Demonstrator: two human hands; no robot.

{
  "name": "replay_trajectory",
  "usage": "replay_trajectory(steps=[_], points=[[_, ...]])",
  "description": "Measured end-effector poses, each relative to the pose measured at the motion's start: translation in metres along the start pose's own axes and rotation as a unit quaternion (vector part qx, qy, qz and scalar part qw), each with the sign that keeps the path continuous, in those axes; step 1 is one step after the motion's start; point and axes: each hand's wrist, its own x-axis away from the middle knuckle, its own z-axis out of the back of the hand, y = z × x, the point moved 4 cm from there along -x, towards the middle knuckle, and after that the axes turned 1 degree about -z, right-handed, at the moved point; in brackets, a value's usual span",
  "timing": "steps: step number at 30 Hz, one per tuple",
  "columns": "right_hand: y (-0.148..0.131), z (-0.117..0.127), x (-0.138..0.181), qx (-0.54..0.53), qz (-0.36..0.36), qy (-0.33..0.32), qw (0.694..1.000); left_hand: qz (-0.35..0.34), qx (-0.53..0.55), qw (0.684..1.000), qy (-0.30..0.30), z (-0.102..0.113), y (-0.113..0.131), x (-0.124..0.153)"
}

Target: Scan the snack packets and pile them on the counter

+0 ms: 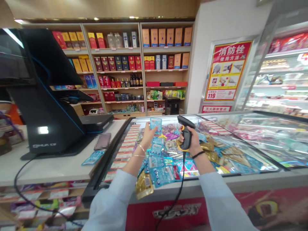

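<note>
Pinched in my left hand is a small light-blue snack packet, held up above the glass top of a chest freezer. My right hand wraps round the handle of a black and yellow barcode scanner, its head tilted toward the left. The scanner's cable hangs down over the freezer's front edge. Below my left hand, several blue packets lie overlapping on the glass, with a gold packet at the near edge. More gold packets lie to the right of the scanner.
A black checkout terminal stands on the white counter at left. Beside it lie a blue packet and a small blurred-out item. Shelves of boxed goods line the back wall, and a refrigerated display stands at right.
</note>
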Motion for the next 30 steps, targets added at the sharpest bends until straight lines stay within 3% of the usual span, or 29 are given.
replay_trajectory(steps=[3, 6, 11, 14, 17, 20, 24, 30], points=[[-0.029, 0.035, 0.022, 0.028, 0.047, 0.056, 0.997, 0.012, 0.002, 0.999, -0.033, -0.065, -0.018, 0.015], [-0.053, 0.073, 0.045, 0.045, 0.063, 0.106, 0.991, 0.032, 0.011, 0.996, -0.086, -0.115, -0.043, 0.033], [-0.083, 0.130, 0.075, 0.031, 0.118, 0.161, 0.979, 0.065, 0.034, 0.979, -0.192, -0.161, -0.079, 0.049], [-0.088, 0.157, 0.086, 0.021, 0.137, 0.187, 0.973, 0.032, -0.012, 0.973, -0.228, -0.168, -0.090, 0.047], [-0.084, 0.175, 0.092, -0.007, 0.124, 0.204, 0.971, -0.067, -0.145, 0.967, -0.200, -0.161, -0.089, 0.041], [-0.079, 0.182, 0.094, -0.018, 0.109, 0.212, 0.971, -0.126, -0.310, 0.925, -0.183, -0.155, -0.082, 0.043], [-0.079, 0.183, 0.095, -0.029, 0.107, 0.217, 0.970, -0.102, -0.472, 0.856, -0.185, -0.153, -0.073, 0.054], [-0.080, 0.181, 0.096, -0.058, 0.119, 0.222, 0.966, -0.090, -0.504, 0.831, -0.216, -0.158, -0.070, 0.063]])
